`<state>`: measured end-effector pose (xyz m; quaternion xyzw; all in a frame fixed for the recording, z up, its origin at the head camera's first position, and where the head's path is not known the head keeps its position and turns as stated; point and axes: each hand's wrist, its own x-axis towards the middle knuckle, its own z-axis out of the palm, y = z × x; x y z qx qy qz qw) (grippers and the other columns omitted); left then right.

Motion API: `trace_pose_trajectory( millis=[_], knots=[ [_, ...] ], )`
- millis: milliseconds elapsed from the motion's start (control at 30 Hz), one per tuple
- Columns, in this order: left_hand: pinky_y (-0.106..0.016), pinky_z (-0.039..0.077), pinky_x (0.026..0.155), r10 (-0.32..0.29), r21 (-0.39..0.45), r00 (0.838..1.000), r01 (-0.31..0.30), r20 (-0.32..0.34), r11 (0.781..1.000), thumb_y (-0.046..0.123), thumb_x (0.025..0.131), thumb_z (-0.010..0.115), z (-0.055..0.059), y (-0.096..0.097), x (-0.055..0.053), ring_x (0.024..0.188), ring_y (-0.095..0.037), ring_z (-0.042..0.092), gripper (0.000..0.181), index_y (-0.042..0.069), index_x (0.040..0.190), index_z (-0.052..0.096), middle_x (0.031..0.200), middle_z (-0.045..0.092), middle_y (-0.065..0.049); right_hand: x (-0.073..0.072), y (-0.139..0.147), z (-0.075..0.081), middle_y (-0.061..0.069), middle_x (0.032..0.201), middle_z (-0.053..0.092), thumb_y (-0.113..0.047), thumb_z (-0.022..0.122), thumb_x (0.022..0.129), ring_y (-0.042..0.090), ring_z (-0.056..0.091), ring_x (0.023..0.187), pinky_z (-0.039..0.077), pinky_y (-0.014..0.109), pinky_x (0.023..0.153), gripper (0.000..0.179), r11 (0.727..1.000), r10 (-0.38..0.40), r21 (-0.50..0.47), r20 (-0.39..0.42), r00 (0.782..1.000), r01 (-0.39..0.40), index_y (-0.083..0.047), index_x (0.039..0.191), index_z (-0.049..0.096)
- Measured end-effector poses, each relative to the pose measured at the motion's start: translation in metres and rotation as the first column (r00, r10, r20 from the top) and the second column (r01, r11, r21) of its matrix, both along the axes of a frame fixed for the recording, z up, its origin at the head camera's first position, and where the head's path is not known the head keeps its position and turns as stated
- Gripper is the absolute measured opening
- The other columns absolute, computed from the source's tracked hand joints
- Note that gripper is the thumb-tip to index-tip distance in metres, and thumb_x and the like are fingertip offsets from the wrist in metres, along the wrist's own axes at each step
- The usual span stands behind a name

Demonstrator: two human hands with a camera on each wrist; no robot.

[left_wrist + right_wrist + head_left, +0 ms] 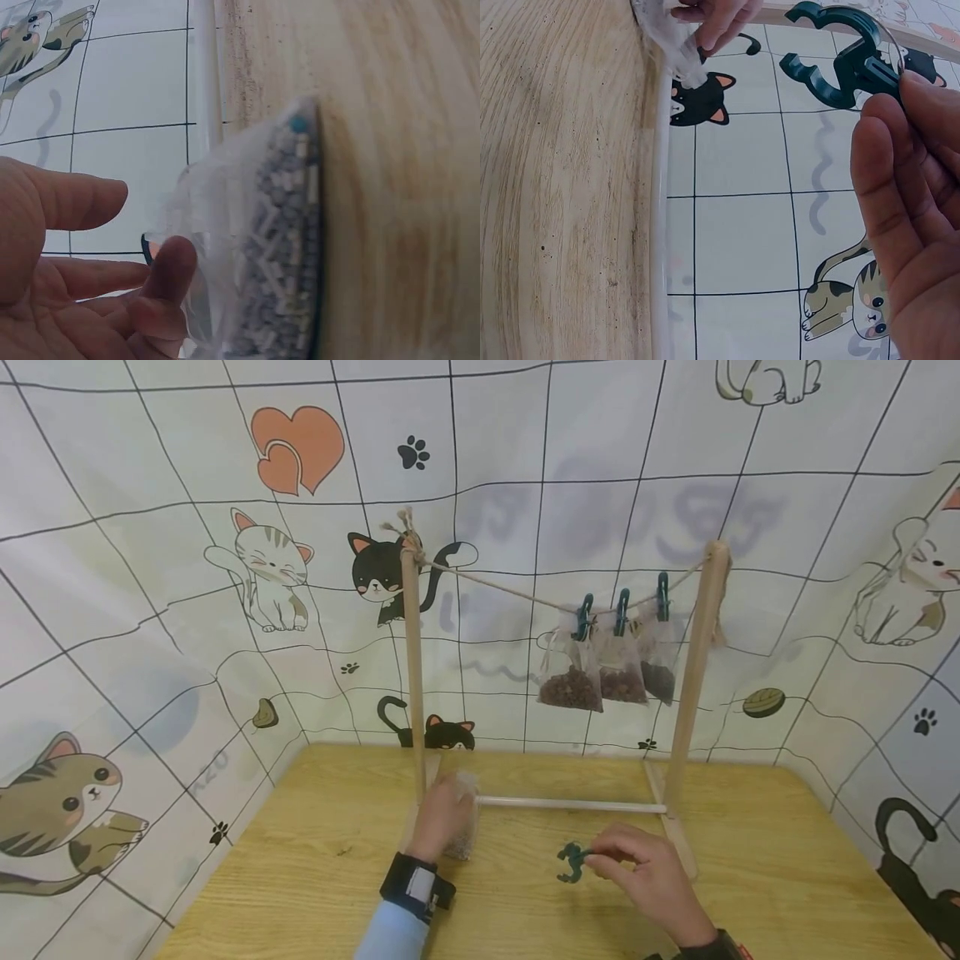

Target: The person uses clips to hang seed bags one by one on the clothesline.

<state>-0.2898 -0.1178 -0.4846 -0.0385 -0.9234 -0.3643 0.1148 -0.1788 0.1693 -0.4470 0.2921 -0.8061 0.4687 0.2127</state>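
My left hand [444, 814] is beside the top of a clear plastic bag [274, 247] filled with small grey and pale pieces, on the table near the rack's left foot. Thumb and fingers stand apart there, and a fingertip overlaps the plastic; whether it touches is unclear. With thumb and fingers, my right hand [648, 872] pinches the handle end of a dark green clip [847, 60]. The clip's jaws are spread, with nothing between them. Three filled bags, including one with reddish-brown contents [572, 687], hang from a rope [495, 583] by green clips [622, 612].
The wooden rack has a left post [413, 677], a right post [693, 685] and a low white crossbar [570, 804]. It stands on a wood-grain table [300, 860]. Behind is a cloth backdrop [495, 693] printed with cats and grid lines.
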Motion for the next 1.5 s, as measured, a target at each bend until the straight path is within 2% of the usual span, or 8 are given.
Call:
trace_pose_trajectory(
  millis=[167, 333, 533, 700, 967, 1200, 1367, 1500],
  knots=[
    [-0.044, 0.049, 0.082, 0.001, 0.056, 1.000, -0.002, 0.031, 0.998, 0.018, 0.088, 0.057, -0.002, -0.002, -0.002, 0.100, -0.032, 0.060, 0.047, -0.005, 0.128, 0.049, 0.112, 0.061, -0.021, 0.000, 0.000, 0.002, -0.005, 0.083, 0.064, -0.011, 0.068, 0.081, 0.005, 0.060, 0.071, 0.048, 0.025, 0.061, 0.012, 1.000, 0.002, -0.002, -0.009, 1.000, -0.002, -0.020, 0.089, 0.066],
    [-0.035, 0.050, 0.070, -0.012, 0.043, 1.000, 0.011, 0.022, 0.999, 0.019, 0.087, 0.060, 0.002, -0.003, 0.001, 0.086, -0.023, 0.061, 0.032, 0.000, 0.113, 0.061, 0.100, 0.065, -0.014, 0.000, 0.000, 0.001, -0.007, 0.083, 0.063, -0.012, 0.068, 0.081, 0.004, 0.059, 0.070, 0.048, 0.024, 0.060, 0.011, 1.000, -0.007, -0.002, -0.017, 1.000, 0.007, -0.020, 0.088, 0.066],
    [-0.028, 0.045, 0.058, -0.057, 0.046, 0.997, 0.060, -0.057, 0.997, 0.018, 0.085, 0.063, 0.019, -0.004, 0.016, 0.069, -0.014, 0.054, 0.012, 0.007, 0.090, 0.064, 0.084, 0.062, -0.005, 0.002, 0.000, 0.001, -0.006, 0.084, 0.064, -0.010, 0.069, 0.080, 0.004, 0.059, 0.070, 0.049, 0.022, 0.063, 0.012, 0.997, -0.077, -0.027, -0.047, 0.996, 0.076, -0.020, 0.087, 0.067],
    [-0.025, 0.041, 0.046, -0.124, 0.066, 0.984, 0.133, -0.131, 0.989, 0.020, 0.086, 0.063, 0.038, -0.004, 0.030, 0.055, -0.010, 0.047, 0.009, 0.012, 0.083, 0.062, 0.073, 0.056, 0.002, -0.001, 0.001, 0.011, -0.006, 0.083, 0.065, -0.002, 0.071, 0.075, 0.004, 0.058, 0.069, 0.047, 0.019, 0.061, 0.023, 0.993, -0.115, -0.054, -0.149, 0.982, 0.109, -0.019, 0.091, 0.068],
    [-0.025, 0.042, 0.050, -0.217, 0.077, 0.938, 0.246, -0.271, 0.966, 0.021, 0.085, 0.063, 0.090, 0.006, 0.039, 0.056, -0.011, 0.047, 0.009, 0.016, 0.078, 0.063, 0.064, 0.053, 0.006, -0.019, 0.001, 0.069, -0.004, 0.087, 0.066, 0.000, 0.072, 0.073, 0.002, 0.058, 0.075, 0.047, 0.018, 0.062, 0.026, 0.990, -0.140, -0.034, -0.267, 0.953, 0.136, -0.016, 0.094, 0.070],
    [-0.024, 0.045, 0.054, -0.253, 0.066, 0.890, 0.298, -0.379, 0.952, 0.020, 0.082, 0.068, 0.143, 0.017, 0.038, 0.058, -0.009, 0.051, 0.007, 0.013, 0.082, 0.068, 0.066, 0.059, 0.008, -0.044, -0.009, 0.135, 0.000, 0.075, 0.065, 0.007, 0.074, 0.066, 0.002, 0.055, 0.066, 0.044, 0.015, 0.060, 0.023, 0.982, -0.186, -0.072, -0.488, 0.853, 0.174, -0.010, 0.081, 0.070],
    [-0.023, 0.044, 0.052, -0.244, 0.058, 0.864, 0.299, -0.441, 0.952, 0.024, 0.082, 0.069, 0.174, 0.024, 0.030, 0.054, -0.005, 0.053, 0.008, 0.016, 0.081, 0.068, 0.062, 0.059, 0.010, -0.056, -0.012, 0.170, 0.001, 0.076, 0.066, -0.003, 0.074, 0.072, -0.002, 0.056, 0.070, 0.043, 0.016, 0.064, 0.013, 0.966, -0.253, -0.094, -0.518, 0.817, 0.239, -0.009, 0.084, 0.071],
    [-0.023, 0.044, 0.051, -0.238, 0.068, 0.858, 0.300, -0.456, 0.952, 0.026, 0.083, 0.067, 0.195, 0.028, 0.023, 0.054, -0.005, 0.054, 0.010, 0.017, 0.082, 0.068, 0.062, 0.060, 0.009, -0.064, -0.016, 0.193, 0.004, 0.078, 0.067, -0.009, 0.071, 0.078, 0.001, 0.055, 0.069, 0.040, 0.019, 0.063, 0.010, 0.964, -0.261, -0.096, -0.536, 0.803, 0.249, -0.009, 0.088, 0.071]
  ],
)
